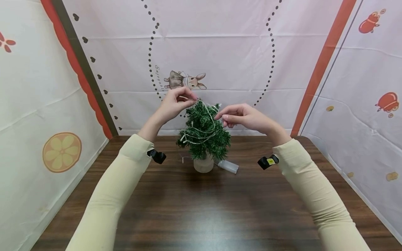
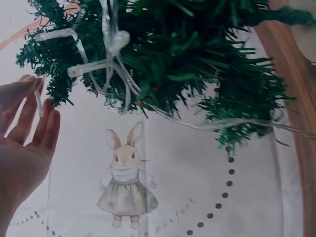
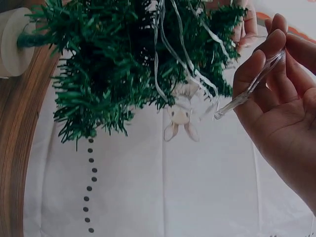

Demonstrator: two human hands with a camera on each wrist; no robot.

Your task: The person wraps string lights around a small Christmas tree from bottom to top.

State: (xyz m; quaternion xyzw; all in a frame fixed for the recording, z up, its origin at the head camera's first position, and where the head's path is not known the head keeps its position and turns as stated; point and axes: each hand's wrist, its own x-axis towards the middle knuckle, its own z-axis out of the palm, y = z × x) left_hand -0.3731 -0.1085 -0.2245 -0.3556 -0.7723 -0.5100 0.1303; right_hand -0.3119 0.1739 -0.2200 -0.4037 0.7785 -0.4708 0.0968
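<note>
A small green artificial Christmas tree (image 1: 205,122) stands upright on a pale round base (image 1: 203,166) in the head view. Clear-wired fairy lights (image 3: 251,90) loop around its branches. At the treetop my left hand (image 1: 174,104) pinches part of the string between thumb and index finger; a short clear piece dangles there in the left wrist view. To the right of the upper branches, my right hand (image 1: 248,118) holds another stretch of the wire between thumb and fingertips, with a small bulb (image 3: 218,115) hanging below the fingers. Foliage hides the far side of the tree.
A translucent battery box (image 1: 228,166) lies on the dark wooden table (image 1: 201,209), right of the base. One loose light end (image 1: 183,159) rests left of it. Printed white cloth (image 1: 213,62) hangs behind and at both sides. Each wrist wears a black camera.
</note>
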